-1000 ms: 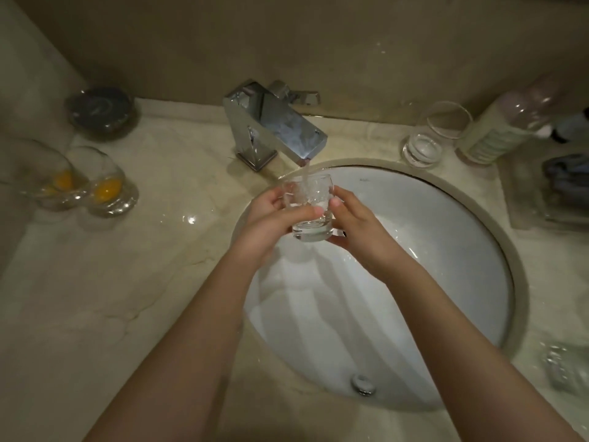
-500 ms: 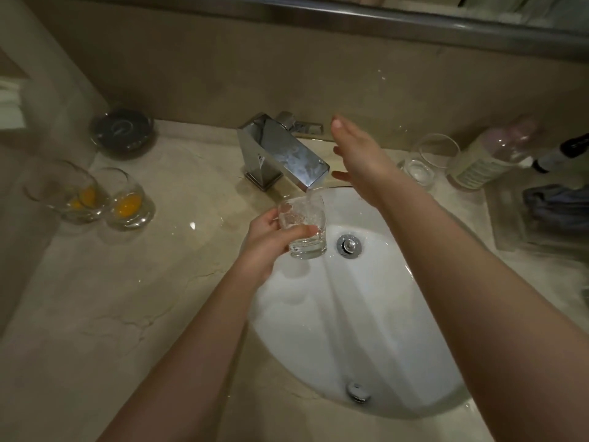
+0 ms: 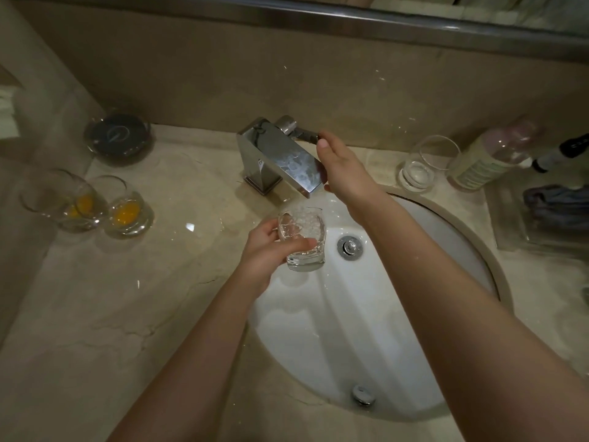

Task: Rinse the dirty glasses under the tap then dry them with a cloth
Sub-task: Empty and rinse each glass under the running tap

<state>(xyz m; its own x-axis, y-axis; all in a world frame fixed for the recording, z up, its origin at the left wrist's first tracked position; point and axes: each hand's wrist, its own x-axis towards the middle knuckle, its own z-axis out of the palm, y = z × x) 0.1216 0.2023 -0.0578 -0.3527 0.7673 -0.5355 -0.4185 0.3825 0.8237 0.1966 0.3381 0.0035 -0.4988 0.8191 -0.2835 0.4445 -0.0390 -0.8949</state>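
My left hand grips a clear tumbler upright over the white basin, right under the spout of the chrome tap. Water runs into the tumbler and froths inside. My right hand reaches past the spout to the tap lever; the thumb lies on the lever's end and the fingers curl beneath. Two dirty glasses with orange residue stand on the counter at the left. A clear glass stands right of the tap.
A dark round dish sits at the back left of the marble counter. At the right are a tilted bottle and a tray holding a dark cloth. The wall and a mirror ledge run behind the tap.
My right hand let go of the tumbler, rose over the spout and came down on the tap lever. My left hand keeps the tumbler under the running water.
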